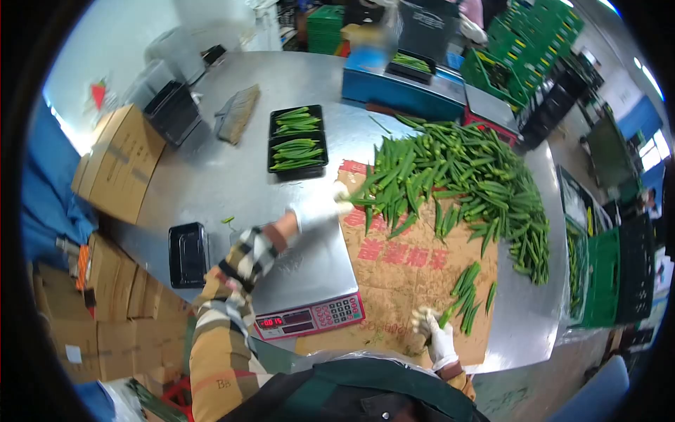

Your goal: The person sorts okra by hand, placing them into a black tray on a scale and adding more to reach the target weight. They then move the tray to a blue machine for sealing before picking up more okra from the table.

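My left hand, in a white glove and slightly blurred, reaches over the steel pan of the scale. Its fingers are apart, with the tips right at the left edge of a big heap of green okra. On the flattened cardboard sheet, my right hand, also gloved, is low near the front edge with fingers spread. A small group of okra pods lies just beyond it, one pod overlapping the hand in this view. Red digits glow on the scale's pink-framed panel.
Two black trays of okra stand on the steel table beside a brush. An unfilled black tray sits left of the scale. A blue machine with another okra tray is behind the heap. Green crates stand at right, cardboard boxes at left.
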`<state>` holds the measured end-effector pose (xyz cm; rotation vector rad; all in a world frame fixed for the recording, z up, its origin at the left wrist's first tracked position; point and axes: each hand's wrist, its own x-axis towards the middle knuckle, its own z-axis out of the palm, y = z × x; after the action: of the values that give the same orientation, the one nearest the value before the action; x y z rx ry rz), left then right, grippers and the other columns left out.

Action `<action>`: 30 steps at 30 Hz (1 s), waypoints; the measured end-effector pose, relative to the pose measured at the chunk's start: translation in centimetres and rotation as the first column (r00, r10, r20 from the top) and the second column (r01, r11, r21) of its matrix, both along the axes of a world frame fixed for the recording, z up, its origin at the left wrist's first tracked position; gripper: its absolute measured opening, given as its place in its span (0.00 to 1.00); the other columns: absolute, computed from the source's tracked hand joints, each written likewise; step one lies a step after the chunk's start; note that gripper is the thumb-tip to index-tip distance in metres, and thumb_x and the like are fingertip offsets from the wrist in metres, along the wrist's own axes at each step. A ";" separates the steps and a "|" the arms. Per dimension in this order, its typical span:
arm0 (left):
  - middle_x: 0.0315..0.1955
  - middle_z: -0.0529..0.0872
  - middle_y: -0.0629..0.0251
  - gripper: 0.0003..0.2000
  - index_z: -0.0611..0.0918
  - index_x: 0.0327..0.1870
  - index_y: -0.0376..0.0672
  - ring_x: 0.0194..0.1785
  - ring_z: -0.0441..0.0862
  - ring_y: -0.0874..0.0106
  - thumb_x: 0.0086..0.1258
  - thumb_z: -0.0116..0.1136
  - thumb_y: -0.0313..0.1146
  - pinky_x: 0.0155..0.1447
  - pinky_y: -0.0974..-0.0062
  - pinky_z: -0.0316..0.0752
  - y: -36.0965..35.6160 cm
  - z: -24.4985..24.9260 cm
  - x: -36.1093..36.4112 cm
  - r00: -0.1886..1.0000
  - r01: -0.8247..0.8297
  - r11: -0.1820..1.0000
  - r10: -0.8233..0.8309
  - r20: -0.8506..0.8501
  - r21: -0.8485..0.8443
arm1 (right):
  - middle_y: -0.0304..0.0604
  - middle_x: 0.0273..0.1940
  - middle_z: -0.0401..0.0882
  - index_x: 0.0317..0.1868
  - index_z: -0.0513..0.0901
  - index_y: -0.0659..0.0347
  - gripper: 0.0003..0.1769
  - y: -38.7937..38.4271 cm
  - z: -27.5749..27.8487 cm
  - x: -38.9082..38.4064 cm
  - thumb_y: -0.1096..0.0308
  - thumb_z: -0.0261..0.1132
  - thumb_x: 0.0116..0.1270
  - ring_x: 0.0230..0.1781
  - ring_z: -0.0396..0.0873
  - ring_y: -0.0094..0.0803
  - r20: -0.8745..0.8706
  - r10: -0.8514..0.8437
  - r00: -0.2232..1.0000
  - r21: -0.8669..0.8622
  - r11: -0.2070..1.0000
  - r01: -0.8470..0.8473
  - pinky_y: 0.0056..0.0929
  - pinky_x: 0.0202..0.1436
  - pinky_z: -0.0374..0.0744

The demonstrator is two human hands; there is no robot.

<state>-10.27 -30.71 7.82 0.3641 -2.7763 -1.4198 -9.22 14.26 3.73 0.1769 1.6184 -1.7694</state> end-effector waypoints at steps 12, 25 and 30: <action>0.52 0.84 0.55 0.17 0.82 0.57 0.36 0.58 0.81 0.61 0.69 0.65 0.28 0.65 0.67 0.73 4.8 4.7 16.3 0.659 -0.744 0.586 0.560 -0.503 -0.321 | 0.48 0.46 0.85 0.58 0.79 0.67 0.14 -1.9 -0.5 -0.9 0.68 0.57 0.79 0.33 0.82 0.29 0.395 0.049 0.917 -0.255 0.965 0.058 0.31 0.34 0.82; 0.36 0.87 0.46 0.10 0.85 0.43 0.29 0.38 0.82 0.53 0.72 0.62 0.29 0.47 0.59 0.76 -4.7 -11.3 32.5 0.320 -0.895 0.121 0.846 -0.427 -0.430 | 0.45 0.45 0.86 0.58 0.80 0.64 0.14 -0.6 -3.1 2.2 0.67 0.59 0.79 0.36 0.84 0.30 0.523 -0.091 0.848 -0.118 0.977 0.178 0.31 0.38 0.85; 0.24 0.83 0.57 0.18 0.84 0.39 0.33 0.26 0.74 0.65 0.81 0.51 0.41 0.35 0.62 0.73 -10.8 -18.3 37.4 0.401 -0.864 0.265 0.876 -0.267 -0.429 | 0.44 0.44 0.88 0.54 0.84 0.61 0.11 0.5 -4.5 2.4 0.67 0.62 0.77 0.34 0.86 0.28 0.509 -0.202 0.837 -0.086 0.955 0.283 0.26 0.32 0.85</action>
<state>27.11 -41.52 -10.46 1.5671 -2.0447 -0.3410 -6.85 14.79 -0.77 0.7323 1.1121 -1.8356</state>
